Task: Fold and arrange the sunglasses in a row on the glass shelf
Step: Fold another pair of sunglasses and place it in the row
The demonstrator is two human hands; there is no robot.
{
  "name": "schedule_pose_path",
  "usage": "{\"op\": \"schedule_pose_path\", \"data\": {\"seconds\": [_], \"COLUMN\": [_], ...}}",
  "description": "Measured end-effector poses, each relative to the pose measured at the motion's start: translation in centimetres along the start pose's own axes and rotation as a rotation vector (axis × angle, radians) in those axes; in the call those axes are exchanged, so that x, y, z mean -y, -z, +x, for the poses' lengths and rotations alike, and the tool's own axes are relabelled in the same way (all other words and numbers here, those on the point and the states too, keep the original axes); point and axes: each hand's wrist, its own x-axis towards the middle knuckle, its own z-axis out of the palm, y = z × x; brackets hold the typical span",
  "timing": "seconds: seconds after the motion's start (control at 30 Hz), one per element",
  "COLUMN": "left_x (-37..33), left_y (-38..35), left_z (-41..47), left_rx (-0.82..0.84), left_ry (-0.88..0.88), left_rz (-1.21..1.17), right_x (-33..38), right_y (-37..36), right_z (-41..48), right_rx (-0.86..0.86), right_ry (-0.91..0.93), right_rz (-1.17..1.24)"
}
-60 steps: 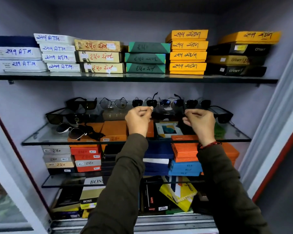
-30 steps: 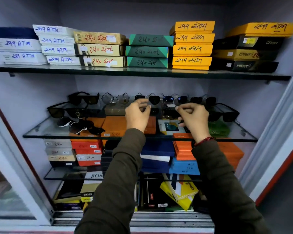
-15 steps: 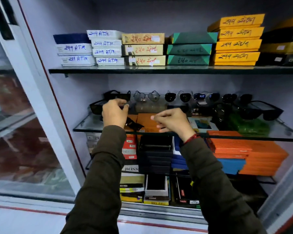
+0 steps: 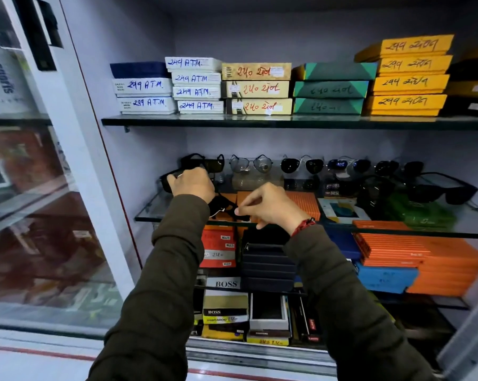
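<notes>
Most of the job looks done: along the far edge of the glass shelf (image 4: pixel 160 215) a row of sunglasses already stands lenses forward, running from a dark-framed pair (image 4: pixel 204 162) at the far left, past a thin wire-rimmed clear pair (image 4: pixel 250 164), to round dark-lensed pairs (image 4: pixel 302 165) and more out to the right. What seems left is the cluster at the left end of the shelf and a bulky black pair (image 4: pixel 447 189) lying open near the right end. The left hand (image 4: pixel 192 185) is closed around a black plastic pair (image 4: pixel 167 180) at the far left, just in front of the row. The right hand (image 4: pixel 268 206) pinches, thumb against fingertips, at a dark pair (image 4: pixel 223 206) lying near the shelf's front edge; whether it is already folded cannot be told. The shelf is clear, hard-edged glass, so orange boxes (image 4: pixel 389 247) beneath show through it. The frames are glossy plastic or fine metal wire, light and slippery-looking, with thin hinged arms. On the upper shelf (image 4: pixel 259 122) sit flat cardboard boxes (image 4: pixel 257 89), matte and hand-marked, stacked in tidy piles.
</notes>
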Motion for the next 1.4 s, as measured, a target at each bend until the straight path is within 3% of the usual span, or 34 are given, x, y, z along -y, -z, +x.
{"op": "schedule_pose_path", "data": {"seconds": [0.23, 0.4, 0.57, 0.73, 0.97, 1.1, 1.23, 1.4], "left_x": [-0.9, -2.5, -4.6, -5.2, -5.8, -10.4, -10.5, -11.0], "left_y": [0.5, 0.7, 0.3, -1.5, -2.6, -3.8, -4.6, -6.1], "left_z": [-1.1, -1.8, -2.7, -3.6, -4.4, -5.4, -4.9, -4.4], "left_rx": [-0.025, -0.1, -0.143, -0.153, -0.264, -0.336, -0.252, -0.094], "left_ry": [-0.177, -0.288, -0.354, -0.359, -0.315, -0.229, -0.025, 0.042], "left_rz": [-0.062, -0.357, -0.392, -0.357, -0.381, -0.487, -0.729, -0.993], "right_x": [-1.0, -2.2, -3.8, -5.4, -7.0, -9.4, -9.3, -9.8], "right_y": [1.9, 5.0, 7.0, 7.3, 6.3, 9.5, 9.3, 9.8], "right_z": [-0.2, -1.3, -1.8, -1.6, -1.6, -2.1, -2.3, -2.0], "right_rx": [-0.036, -0.159, -0.454, -0.71, -0.756, -0.699, -0.675, -0.737], "right_ry": [-0.003, 0.057, 0.14, 0.158, 0.067, 0.002, 0.001, -0.04], "right_rz": [0.019, 0.042, -0.082, 0.048, 0.129, 0.235, 0.338, 0.393]}}
